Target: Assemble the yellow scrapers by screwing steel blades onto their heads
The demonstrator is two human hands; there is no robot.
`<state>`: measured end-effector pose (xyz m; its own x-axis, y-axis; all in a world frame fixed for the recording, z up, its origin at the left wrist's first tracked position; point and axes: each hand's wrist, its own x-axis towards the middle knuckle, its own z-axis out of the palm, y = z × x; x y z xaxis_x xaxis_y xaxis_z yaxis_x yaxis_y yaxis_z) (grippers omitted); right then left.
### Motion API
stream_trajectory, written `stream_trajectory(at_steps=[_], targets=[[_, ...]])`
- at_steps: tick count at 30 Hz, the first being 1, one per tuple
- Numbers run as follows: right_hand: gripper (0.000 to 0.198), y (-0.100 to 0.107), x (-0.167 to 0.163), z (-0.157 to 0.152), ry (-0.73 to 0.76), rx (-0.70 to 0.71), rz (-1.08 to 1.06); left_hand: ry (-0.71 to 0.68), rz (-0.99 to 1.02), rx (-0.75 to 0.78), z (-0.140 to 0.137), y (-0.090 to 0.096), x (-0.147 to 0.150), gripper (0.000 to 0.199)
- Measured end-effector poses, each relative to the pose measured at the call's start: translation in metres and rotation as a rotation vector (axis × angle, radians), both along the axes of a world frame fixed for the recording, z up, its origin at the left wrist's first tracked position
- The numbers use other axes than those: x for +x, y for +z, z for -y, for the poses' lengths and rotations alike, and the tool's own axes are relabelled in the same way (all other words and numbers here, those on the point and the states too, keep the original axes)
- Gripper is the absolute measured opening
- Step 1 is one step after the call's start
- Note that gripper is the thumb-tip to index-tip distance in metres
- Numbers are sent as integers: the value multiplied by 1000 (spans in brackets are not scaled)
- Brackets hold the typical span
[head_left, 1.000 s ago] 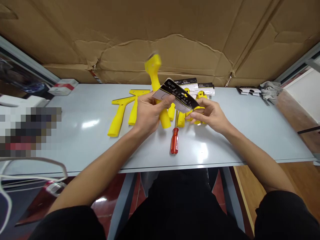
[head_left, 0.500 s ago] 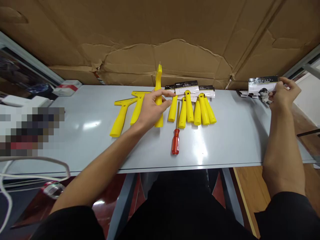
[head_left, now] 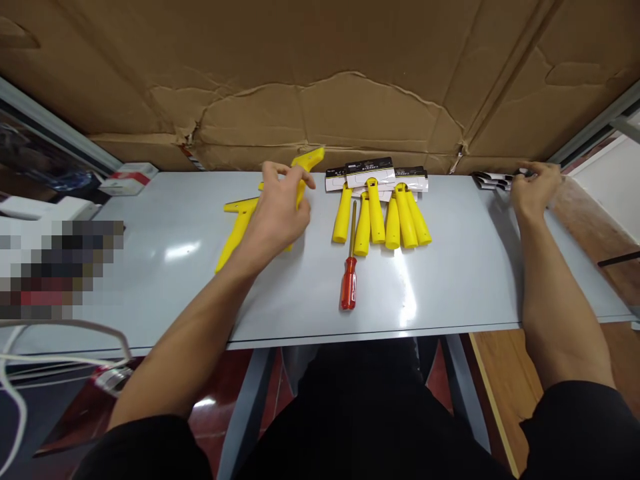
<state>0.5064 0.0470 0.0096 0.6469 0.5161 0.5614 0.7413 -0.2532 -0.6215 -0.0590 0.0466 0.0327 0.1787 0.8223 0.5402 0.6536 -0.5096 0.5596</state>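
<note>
My left hand point(head_left: 281, 212) is closed around a yellow scraper point(head_left: 309, 160), whose angled head sticks out above the fingers. Beside it on the left lies another yellow scraper point(head_left: 238, 230) with a wide T-shaped head; a further one is mostly hidden behind my hand. At the table's far right my right hand point(head_left: 534, 192) reaches down by a small pile of black-and-white packs point(head_left: 493, 180). Its fingers are curled, and what they hold is mostly hidden. Between the hands lie several yellow handles point(head_left: 377, 223), with black-topped cards point(head_left: 370, 173) at their upper ends.
A red-handled screwdriver point(head_left: 349, 283) lies in front of the yellow handles, its shaft pointing away from me. A white-and-red box point(head_left: 129, 179) stands at the back left. Cardboard point(head_left: 320, 113) walls the table's rear. White cables point(head_left: 65, 323) cross the left front corner.
My left hand has moved left with the yellow scraper, which has turned from upright to tilted right. My right hand has lowered the card pack toward the pile; that pack no longer shows clearly.
</note>
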Motion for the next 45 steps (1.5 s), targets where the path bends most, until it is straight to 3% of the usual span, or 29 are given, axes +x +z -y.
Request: stream_trajectory(at_steps=[3,6,8,11,16,21,24,28,32,35,39,42,45], targets=[[47,3,-20,6,-23,-34,37,184,-115,-60,1,1,-8,26],[41,9,-46,8,129,-64,125,290,-279,-126,13,8,0,17],[37,12,-64,11,251,-89,188,298,-434,-201,24,14,13,13],[32,15,-90,16,420,-111,277,280,-639,-285,37,16,31,35],[33,15,-137,27,622,-74,360,271,-728,-255,32,5,36,46],[33,15,-183,41,841,-11,489,142,-599,-37,24,-5,41,40],[30,14,-199,47,913,-9,586,44,-536,-81,27,-10,54,45],[29,7,-206,49,951,-28,609,14,-371,-196,27,-18,62,47],[31,3,-207,48,971,-29,591,38,-89,-120,17,-31,55,46],[31,5,-209,49,975,-13,537,53,44,-32,8,-35,46,48],[26,13,-213,51,971,34,338,60,110,155,2,-25,34,63],[29,21,-215,50,1003,121,-60,-101,139,280,5,-15,32,72],[65,32,-214,51,1123,159,-490,-273,190,267,13,-15,40,79]])
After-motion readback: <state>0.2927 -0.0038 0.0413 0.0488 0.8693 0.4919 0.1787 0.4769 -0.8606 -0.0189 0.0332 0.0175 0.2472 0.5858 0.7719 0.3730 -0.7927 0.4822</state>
